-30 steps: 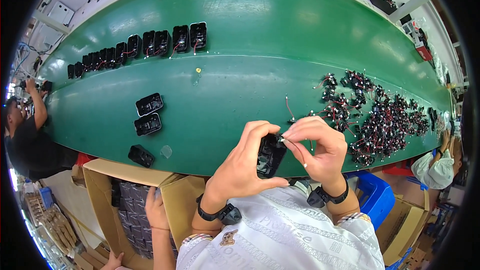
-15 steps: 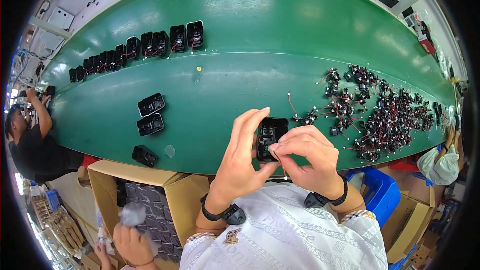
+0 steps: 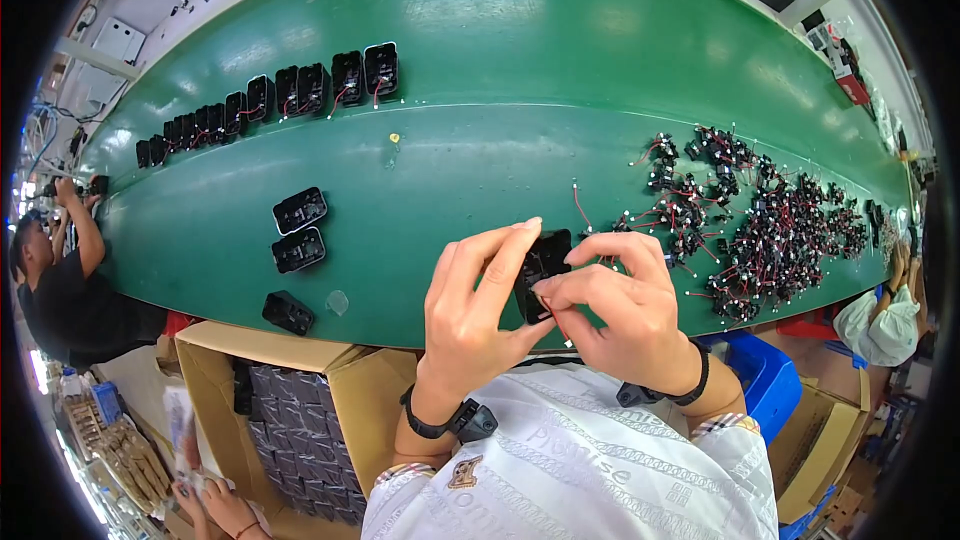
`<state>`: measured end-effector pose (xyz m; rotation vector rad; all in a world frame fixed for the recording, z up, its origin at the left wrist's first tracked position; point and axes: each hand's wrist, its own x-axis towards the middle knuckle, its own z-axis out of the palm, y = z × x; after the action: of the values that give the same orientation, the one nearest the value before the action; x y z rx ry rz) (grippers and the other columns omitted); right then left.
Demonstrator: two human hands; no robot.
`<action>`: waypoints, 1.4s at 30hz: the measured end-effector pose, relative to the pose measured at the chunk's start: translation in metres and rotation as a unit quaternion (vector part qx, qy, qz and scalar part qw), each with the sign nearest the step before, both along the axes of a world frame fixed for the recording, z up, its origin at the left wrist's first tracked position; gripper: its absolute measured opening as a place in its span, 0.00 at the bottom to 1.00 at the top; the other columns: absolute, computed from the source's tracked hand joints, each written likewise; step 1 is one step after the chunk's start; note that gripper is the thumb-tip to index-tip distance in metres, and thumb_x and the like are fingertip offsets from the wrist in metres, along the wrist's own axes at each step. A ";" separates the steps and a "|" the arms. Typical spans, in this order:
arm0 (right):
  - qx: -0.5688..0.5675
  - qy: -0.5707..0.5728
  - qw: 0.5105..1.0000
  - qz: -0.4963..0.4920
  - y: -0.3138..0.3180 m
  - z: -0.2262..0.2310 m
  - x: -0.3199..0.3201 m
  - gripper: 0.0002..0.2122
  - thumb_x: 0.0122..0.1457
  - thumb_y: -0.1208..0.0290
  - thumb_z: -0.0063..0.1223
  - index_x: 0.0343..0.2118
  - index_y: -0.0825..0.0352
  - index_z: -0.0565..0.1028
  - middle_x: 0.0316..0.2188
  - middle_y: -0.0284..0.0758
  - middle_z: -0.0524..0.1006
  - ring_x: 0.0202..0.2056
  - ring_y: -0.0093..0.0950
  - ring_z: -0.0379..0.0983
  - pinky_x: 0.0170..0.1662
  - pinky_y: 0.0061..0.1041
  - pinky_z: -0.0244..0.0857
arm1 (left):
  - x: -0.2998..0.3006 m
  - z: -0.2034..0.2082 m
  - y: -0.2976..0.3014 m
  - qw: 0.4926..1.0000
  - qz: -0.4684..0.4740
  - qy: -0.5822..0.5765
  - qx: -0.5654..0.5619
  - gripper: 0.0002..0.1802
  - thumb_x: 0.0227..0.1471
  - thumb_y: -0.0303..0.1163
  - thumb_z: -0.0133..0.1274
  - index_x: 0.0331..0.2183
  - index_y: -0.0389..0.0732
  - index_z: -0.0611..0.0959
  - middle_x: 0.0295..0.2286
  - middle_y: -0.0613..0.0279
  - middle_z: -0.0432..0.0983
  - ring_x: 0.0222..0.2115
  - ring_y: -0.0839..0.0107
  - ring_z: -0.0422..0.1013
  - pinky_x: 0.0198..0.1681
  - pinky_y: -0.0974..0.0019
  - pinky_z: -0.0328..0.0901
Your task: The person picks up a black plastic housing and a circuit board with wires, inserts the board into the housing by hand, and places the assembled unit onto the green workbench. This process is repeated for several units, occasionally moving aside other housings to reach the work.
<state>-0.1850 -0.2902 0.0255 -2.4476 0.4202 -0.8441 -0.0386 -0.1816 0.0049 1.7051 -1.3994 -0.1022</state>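
Note:
My left hand [image 3: 474, 292] is closed round the left side of a small open black plastic housing [image 3: 547, 252], above the bench's near edge. The fingers of my right hand [image 3: 622, 302] bend over the right side of that housing, with the fingertips pinched at its inside. From under them hangs a thin red wire [image 3: 561, 328] with a small white plug at its end. What my right fingertips pinch is mostly hidden. Beyond my right hand lie loose black parts with red wires [image 3: 683, 215].
A row of black housings [image 3: 312, 86] with wires stands at the back left of the green bench [image 3: 480, 170]. Two more housings [image 3: 299, 210] and a single one [image 3: 288, 312] lie nearer. An open carton [image 3: 375, 410] stands below. A co-worker's hands [image 3: 225, 505] are at lower left.
My right fingers have shifted on the housing, one now reaching higher along its right edge. The housing is more covered and tilted. The co-worker's hands at lower left have moved away left with a clear bag.

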 end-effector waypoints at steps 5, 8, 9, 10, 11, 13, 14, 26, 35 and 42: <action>-0.016 0.004 1.000 0.007 -0.002 -0.004 -0.004 0.12 0.39 0.81 0.67 0.27 0.58 0.80 0.30 0.22 0.84 0.37 0.28 0.75 0.42 0.31 0.62 | -0.005 -0.011 -0.005 0.999 -0.002 -0.007 -0.044 0.42 0.25 0.26 0.74 0.50 0.36 0.83 0.42 0.55 0.79 0.40 0.59 0.76 0.40 0.61 0.73; -0.032 0.002 0.999 0.006 -0.001 -0.010 -0.003 0.12 0.39 0.81 0.67 0.28 0.58 0.80 0.31 0.22 0.83 0.38 0.28 0.75 0.41 0.31 0.61 | -0.004 -0.016 -0.010 0.998 0.001 0.005 -0.067 0.45 0.23 0.28 0.74 0.51 0.38 0.82 0.42 0.57 0.78 0.36 0.59 0.74 0.39 0.59 0.67; -0.038 0.008 0.999 0.004 -0.002 -0.012 -0.002 0.13 0.39 0.81 0.67 0.28 0.58 0.80 0.32 0.22 0.83 0.39 0.29 0.76 0.42 0.31 0.61 | -0.003 -0.016 -0.010 0.999 0.008 -0.001 -0.048 0.44 0.24 0.29 0.74 0.51 0.37 0.82 0.42 0.57 0.78 0.37 0.58 0.73 0.40 0.58 0.67; -0.020 0.005 1.000 0.023 -0.009 -0.015 -0.002 0.12 0.40 0.81 0.67 0.30 0.58 0.81 0.34 0.25 0.84 0.41 0.30 0.75 0.41 0.31 0.61 | -0.001 -0.016 -0.011 0.999 0.015 -0.008 -0.029 0.44 0.25 0.30 0.74 0.52 0.37 0.82 0.41 0.56 0.77 0.38 0.57 0.73 0.41 0.58 0.67; 0.014 0.029 0.999 0.032 -0.018 -0.012 -0.002 0.12 0.43 0.79 0.68 0.33 0.61 0.81 0.34 0.30 0.83 0.47 0.33 0.76 0.45 0.37 0.65 | 0.000 -0.017 -0.013 0.999 0.023 -0.010 -0.033 0.44 0.25 0.30 0.74 0.52 0.37 0.82 0.41 0.56 0.77 0.38 0.57 0.73 0.41 0.58 0.67; 0.129 0.041 0.989 0.052 -0.021 -0.014 0.000 0.13 0.46 0.78 0.68 0.37 0.63 0.81 0.35 0.36 0.83 0.57 0.39 0.73 0.52 0.43 0.68 | -0.001 -0.030 -0.019 0.997 0.069 -0.029 -0.037 0.43 0.29 0.32 0.75 0.52 0.36 0.80 0.41 0.55 0.76 0.41 0.55 0.72 0.42 0.55 0.68; 0.083 0.041 0.993 0.070 -0.027 -0.013 0.003 0.15 0.46 0.76 0.70 0.39 0.66 0.80 0.36 0.37 0.83 0.59 0.44 0.72 0.56 0.43 0.69 | -0.002 -0.038 -0.022 0.997 0.075 -0.014 -0.033 0.43 0.32 0.35 0.75 0.53 0.35 0.79 0.41 0.54 0.75 0.42 0.53 0.72 0.45 0.54 0.69; 0.177 0.066 0.960 0.206 -0.093 -0.063 0.126 0.16 0.48 0.69 0.74 0.35 0.70 0.78 0.31 0.37 0.81 0.35 0.28 0.80 0.44 0.29 0.74 | 0.068 -0.065 -0.041 0.991 0.075 0.108 0.014 0.64 0.36 0.32 0.75 0.69 0.36 0.55 0.64 0.38 0.58 0.63 0.36 0.58 0.62 0.46 0.62; 0.021 0.045 0.996 0.075 -0.144 -0.118 0.236 0.17 0.47 0.67 0.74 0.33 0.68 0.76 0.30 0.39 0.82 0.34 0.37 0.81 0.39 0.33 0.74 | 0.105 -0.062 0.038 0.862 0.494 -0.111 -0.008 0.33 0.42 0.30 0.66 0.53 0.42 0.75 0.58 0.47 0.63 0.61 0.39 0.56 0.63 0.39 0.54; -0.058 0.036 0.991 0.117 -0.153 -0.094 0.219 0.16 0.50 0.68 0.71 0.39 0.66 0.77 0.38 0.39 0.82 0.40 0.40 0.80 0.44 0.36 0.73 | 0.108 -0.087 0.042 0.847 0.517 -0.059 0.108 0.40 0.38 0.33 0.72 0.54 0.44 0.74 0.60 0.48 0.60 0.62 0.43 0.55 0.61 0.38 0.55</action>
<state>0.0341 -0.4430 -0.0685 -2.5768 0.1091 -0.6989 0.0694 -0.1393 -0.0823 2.4700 -0.3852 0.4719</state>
